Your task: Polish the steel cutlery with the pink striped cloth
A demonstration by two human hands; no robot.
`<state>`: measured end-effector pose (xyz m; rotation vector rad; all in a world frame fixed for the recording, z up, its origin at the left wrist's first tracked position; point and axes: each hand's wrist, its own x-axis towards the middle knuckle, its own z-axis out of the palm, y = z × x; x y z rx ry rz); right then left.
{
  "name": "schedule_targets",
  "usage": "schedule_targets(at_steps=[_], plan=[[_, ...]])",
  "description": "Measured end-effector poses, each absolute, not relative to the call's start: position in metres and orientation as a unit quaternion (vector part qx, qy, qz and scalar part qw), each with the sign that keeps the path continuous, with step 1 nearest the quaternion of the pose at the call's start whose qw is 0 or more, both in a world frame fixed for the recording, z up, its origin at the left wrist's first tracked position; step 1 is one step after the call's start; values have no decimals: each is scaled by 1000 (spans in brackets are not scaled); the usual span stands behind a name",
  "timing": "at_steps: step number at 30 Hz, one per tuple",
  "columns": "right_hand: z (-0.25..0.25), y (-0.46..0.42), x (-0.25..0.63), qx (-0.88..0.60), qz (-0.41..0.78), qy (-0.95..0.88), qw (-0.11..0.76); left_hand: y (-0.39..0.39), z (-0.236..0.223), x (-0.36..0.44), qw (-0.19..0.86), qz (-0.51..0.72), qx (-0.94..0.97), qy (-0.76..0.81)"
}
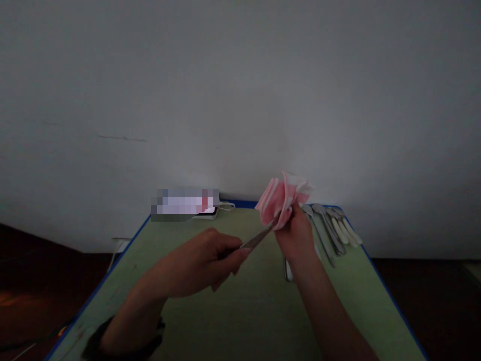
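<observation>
My left hand (pixel 208 260) is closed around one end of a flat metal utensil (pixel 259 236), which slants up to the right. The other end of the utensil goes into a bunched pink and white cloth (pixel 276 200), so its kind cannot be made out. My right hand (pixel 296 233) grips the cloth around that end, its fingers partly covered by the folds. Both hands are above the tabletop. Just right of my right hand, several spoons (pixel 318 215) lie side by side, some with metal handles and some with pale handles.
A lit phone-like device (pixel 210 213), partly blurred out, stands at the table's back left with a white cable (pixel 227 205). Beneath my right wrist, a white object with a dark edge (pixel 287 271) shows partly. The green table (pixel 225 321) has a blue rim and meets a grey wall (pixel 240 100).
</observation>
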<state>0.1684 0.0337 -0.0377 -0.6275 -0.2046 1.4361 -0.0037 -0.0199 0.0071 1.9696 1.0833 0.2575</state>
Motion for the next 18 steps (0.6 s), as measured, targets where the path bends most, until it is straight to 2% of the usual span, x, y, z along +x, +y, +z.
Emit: schedule_targets(at_steps=[9, 14, 18], plan=[[-40, 42, 187, -326, 535, -116, 771, -15, 0, -9, 461, 151, 757, 438], [-42, 19, 146, -373, 540, -196, 728, -6, -17, 8, 377, 227, 756, 485], [-41, 13, 139, -367, 568, -202, 708, -7, -20, 19, 318, 201, 791, 482]])
